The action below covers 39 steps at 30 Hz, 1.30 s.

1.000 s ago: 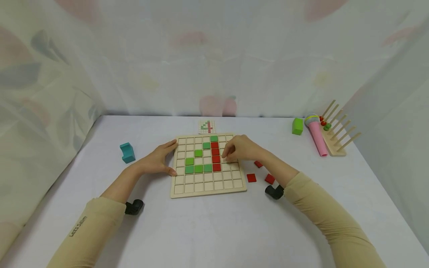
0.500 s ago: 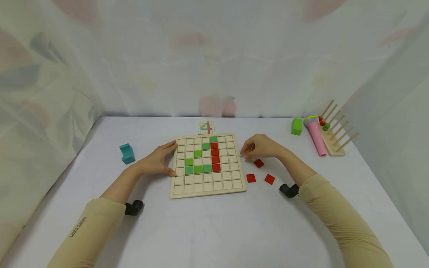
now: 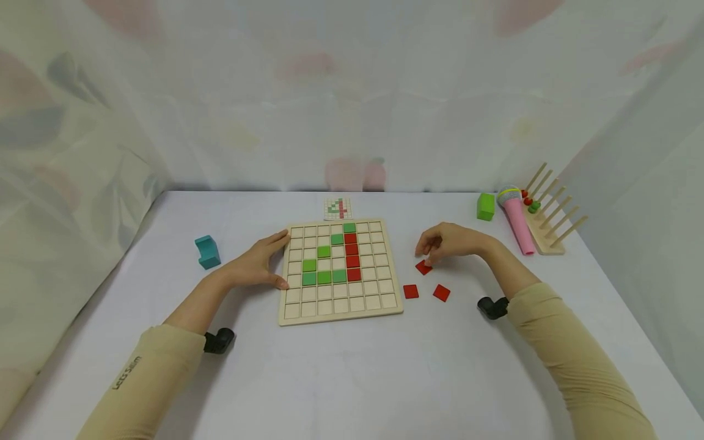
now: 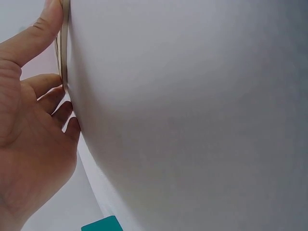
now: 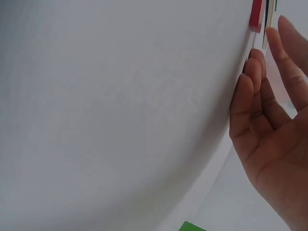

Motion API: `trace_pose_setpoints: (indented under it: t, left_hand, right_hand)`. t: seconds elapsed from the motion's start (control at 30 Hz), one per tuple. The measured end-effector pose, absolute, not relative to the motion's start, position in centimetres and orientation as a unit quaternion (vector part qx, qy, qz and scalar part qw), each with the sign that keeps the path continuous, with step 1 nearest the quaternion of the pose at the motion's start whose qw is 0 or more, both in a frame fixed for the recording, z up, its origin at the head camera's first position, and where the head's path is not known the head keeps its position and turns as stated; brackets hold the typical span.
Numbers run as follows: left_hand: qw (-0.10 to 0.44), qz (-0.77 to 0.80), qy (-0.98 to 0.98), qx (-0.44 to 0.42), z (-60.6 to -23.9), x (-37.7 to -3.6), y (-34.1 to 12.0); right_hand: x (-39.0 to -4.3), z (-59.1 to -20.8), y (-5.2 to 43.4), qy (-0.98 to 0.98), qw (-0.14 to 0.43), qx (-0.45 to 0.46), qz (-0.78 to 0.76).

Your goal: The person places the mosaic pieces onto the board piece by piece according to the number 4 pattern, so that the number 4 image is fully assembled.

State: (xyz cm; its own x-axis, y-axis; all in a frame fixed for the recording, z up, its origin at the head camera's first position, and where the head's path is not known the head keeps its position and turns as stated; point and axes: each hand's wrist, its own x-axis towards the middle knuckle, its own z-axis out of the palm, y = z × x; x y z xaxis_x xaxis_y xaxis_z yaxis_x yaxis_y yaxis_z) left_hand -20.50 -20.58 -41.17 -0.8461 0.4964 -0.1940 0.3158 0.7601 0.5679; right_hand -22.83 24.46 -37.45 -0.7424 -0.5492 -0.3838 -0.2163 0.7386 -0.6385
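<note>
The white worktop [image 3: 352, 366] carries a wooden grid board [image 3: 340, 272] at its centre. In the board's cells sit green tiles [image 3: 324, 277] along a row and stepping up to 1 o'clock, and a column of red tiles [image 3: 352, 255] topped by one green tile. At 12 o'clock from the board lies a small pattern card [image 3: 338, 208]. Far out at 3 o'clock stand a wooden peg rack [image 3: 550, 214], a pink toy microphone [image 3: 518, 220] and a green block [image 3: 486, 206]; at 9 o'clock stands a teal block [image 3: 207, 251].

The left hand [image 3: 255, 263] lies flat against the board's 9 o'clock edge, fingers straight, thumb on the lower corner of that edge, steadying it and gripping nothing. The right hand [image 3: 448, 241] hovers at 3 o'clock of the board, fingers loosely bent downward, its tips just above one loose red tile [image 3: 423, 267]; contact cannot be told, and it holds nothing. Two more loose red tiles [image 3: 426, 292] lie on the worktop at 5 o'clock of that one, near the board's edge.
</note>
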Motion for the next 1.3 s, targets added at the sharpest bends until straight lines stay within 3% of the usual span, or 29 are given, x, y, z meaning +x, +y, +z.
trace_pose_setpoints:
  t: [0.3, 1.3]
  left_hand:
    - [0.173, 0.273, 0.920, 0.221, -41.3, -20.6, -20.7]
    - [0.171, 0.267, 0.921, 0.226, -41.2, -20.6, -20.7]
  right_hand:
    - [-22.6, -37.8, 24.8, 0.868, 0.312, -0.224, -0.313]
    - [-22.4, -37.9, 23.7, 0.893, 0.273, -0.222, -0.280]
